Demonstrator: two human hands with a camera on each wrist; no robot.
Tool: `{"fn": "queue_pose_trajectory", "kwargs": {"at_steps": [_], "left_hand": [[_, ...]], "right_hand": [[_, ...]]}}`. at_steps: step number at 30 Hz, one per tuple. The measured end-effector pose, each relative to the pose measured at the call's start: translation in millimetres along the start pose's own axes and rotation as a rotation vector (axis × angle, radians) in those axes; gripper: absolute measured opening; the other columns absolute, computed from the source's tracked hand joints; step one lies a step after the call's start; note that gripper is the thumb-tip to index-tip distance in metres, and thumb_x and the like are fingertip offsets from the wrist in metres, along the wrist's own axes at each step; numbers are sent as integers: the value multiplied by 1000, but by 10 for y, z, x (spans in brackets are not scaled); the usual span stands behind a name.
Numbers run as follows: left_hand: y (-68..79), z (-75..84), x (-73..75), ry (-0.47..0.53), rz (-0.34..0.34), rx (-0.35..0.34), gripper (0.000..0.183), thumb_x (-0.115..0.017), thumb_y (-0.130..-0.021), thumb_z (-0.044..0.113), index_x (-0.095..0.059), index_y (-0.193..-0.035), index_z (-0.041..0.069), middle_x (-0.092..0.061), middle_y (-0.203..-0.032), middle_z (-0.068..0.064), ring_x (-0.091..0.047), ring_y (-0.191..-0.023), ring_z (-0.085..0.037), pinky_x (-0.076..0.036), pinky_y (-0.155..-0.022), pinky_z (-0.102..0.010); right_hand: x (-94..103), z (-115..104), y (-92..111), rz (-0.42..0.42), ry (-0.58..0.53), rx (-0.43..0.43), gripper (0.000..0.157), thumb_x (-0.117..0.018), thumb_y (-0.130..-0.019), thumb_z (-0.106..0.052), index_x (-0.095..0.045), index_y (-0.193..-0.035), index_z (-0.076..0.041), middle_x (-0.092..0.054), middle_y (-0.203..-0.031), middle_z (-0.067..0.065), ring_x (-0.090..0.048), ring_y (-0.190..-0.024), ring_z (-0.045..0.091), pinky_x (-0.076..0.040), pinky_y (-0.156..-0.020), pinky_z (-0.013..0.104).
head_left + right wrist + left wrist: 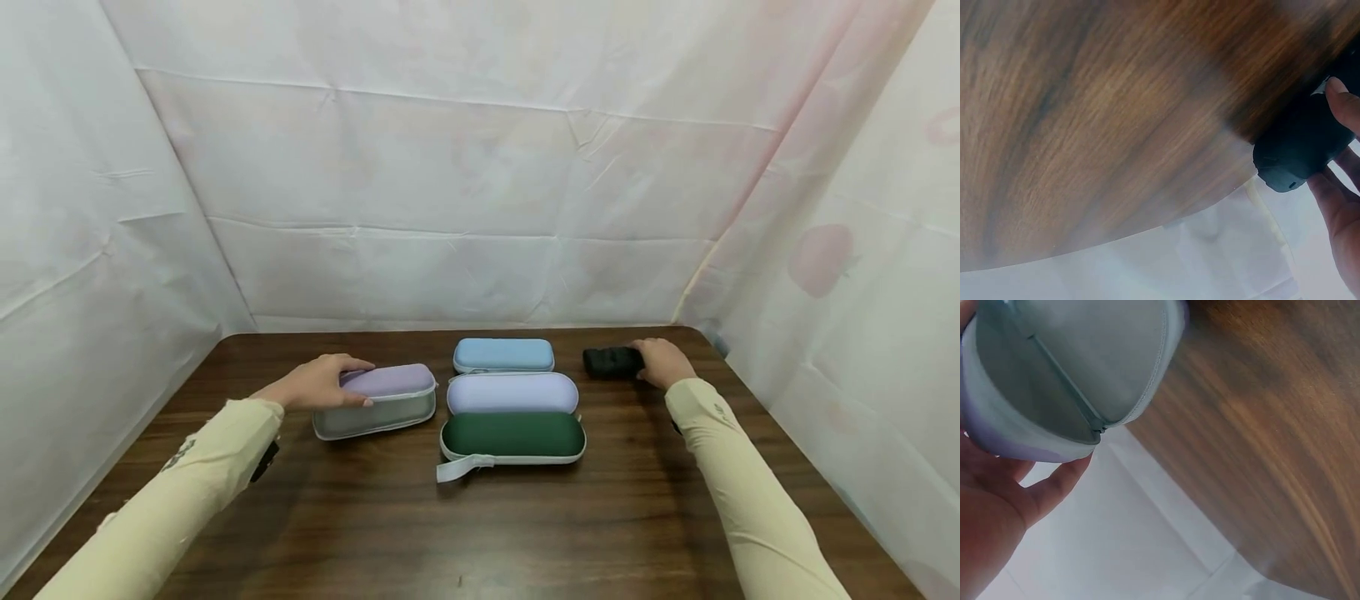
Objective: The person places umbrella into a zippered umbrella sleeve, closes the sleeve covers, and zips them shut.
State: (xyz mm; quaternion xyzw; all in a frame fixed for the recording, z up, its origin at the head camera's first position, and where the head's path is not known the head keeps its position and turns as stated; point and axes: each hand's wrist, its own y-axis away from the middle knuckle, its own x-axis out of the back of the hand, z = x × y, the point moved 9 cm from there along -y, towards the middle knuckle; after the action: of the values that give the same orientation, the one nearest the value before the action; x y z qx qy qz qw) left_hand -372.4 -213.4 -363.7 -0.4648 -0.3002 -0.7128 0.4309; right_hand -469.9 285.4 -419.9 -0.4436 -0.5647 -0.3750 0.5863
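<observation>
My left hand (321, 384) grips the lid of a purple zippered case (390, 381) at the left of the table. Its pale grey inside shows in the left wrist view, where the case (1129, 356) gapes like a wedge. The fingers and thumb are at the purple lid. At the far right, my right hand (663, 363) holds a small black rounded object (611, 362), thumb on one side and fingers on the other. In the right wrist view this object (1300, 144) has a smooth, dark end; I cannot tell its kind.
Between the hands, a light blue case (503, 355), a lavender case (513, 392) and a dark green case (513, 436) with a pale strap lie in a column. They are on a brown wood-grain table (450, 533). White printed sheets (450, 167) hang behind and beside it.
</observation>
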Motion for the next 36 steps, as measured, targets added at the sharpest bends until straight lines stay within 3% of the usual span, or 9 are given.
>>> {"fn": "queue_pose_trajectory", "kwargs": {"at_steps": [19,26,36], "left_hand": [[561,456,209,96,46,-63,57,-61,-89,50,-57,-133,13,-60,-121,-3,-56,-101,-18,-46,-80,-41],[595,688,174,108,39,-123,54,-61,-90,49,-58,-131,14,-61,-116,5,-57,-100,-13,-46,-82,-38],[570,1097,-73,133,-35,-189,50,-54,-93,51,-59,-130,17,-61,-115,9,-57,-97,-9,-47,-78,-34]], "right_hand": [[-15,-24,35,27,-11,1,53,-82,-73,-6,-60,-120,6,-60,-114,28,-57,-101,44,-43,-88,54],[-3,-7,33,45,-16,-4,52,-83,-72,-5,-61,-119,5,-61,-112,27,-57,-101,44,-43,-89,53],[-45,-44,34,-1,-13,3,58,-81,-74,-4,-57,-125,6,-59,-117,28,-56,-103,44,-44,-88,53]]}}
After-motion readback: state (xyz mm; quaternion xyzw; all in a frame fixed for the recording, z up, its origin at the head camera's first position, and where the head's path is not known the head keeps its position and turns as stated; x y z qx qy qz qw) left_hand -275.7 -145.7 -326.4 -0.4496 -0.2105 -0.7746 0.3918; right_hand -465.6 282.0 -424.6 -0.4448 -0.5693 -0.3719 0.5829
